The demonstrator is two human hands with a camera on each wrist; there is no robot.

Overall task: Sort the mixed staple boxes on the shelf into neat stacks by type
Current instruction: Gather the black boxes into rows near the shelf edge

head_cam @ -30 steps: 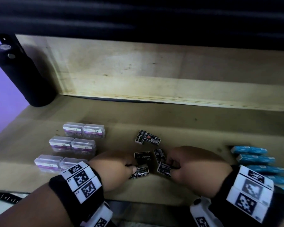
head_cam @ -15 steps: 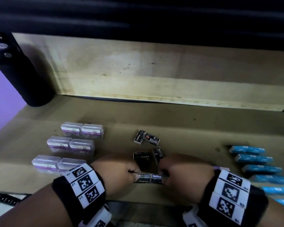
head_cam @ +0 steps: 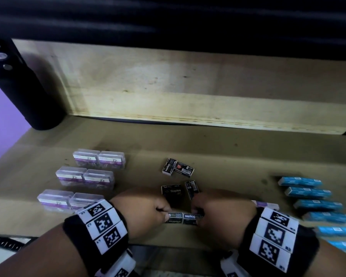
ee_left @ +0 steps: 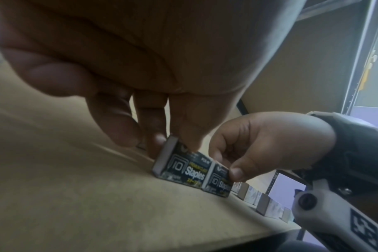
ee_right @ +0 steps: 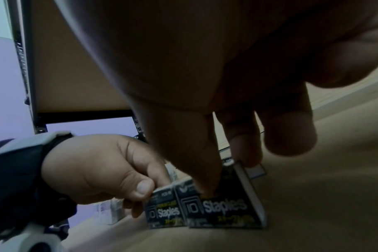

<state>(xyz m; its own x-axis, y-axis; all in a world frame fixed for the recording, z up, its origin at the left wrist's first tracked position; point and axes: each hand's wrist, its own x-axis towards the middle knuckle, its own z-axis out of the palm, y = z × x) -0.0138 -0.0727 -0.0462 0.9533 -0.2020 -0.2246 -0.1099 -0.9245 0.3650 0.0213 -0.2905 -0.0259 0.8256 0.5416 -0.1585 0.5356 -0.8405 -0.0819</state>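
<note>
On shelf, black staple boxes.

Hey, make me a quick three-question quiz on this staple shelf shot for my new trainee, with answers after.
1. True or false: the left hand and right hand each pinch a black staple box.
2. Multiple choice: the two held boxes, left black box and right black box, are A) stacked, B) side by side on edge, C) far apart.
3. Fill in: the blue boxes lie on the shelf's ___ side.

Key: 1 true; 2 B; 3 right.
</note>
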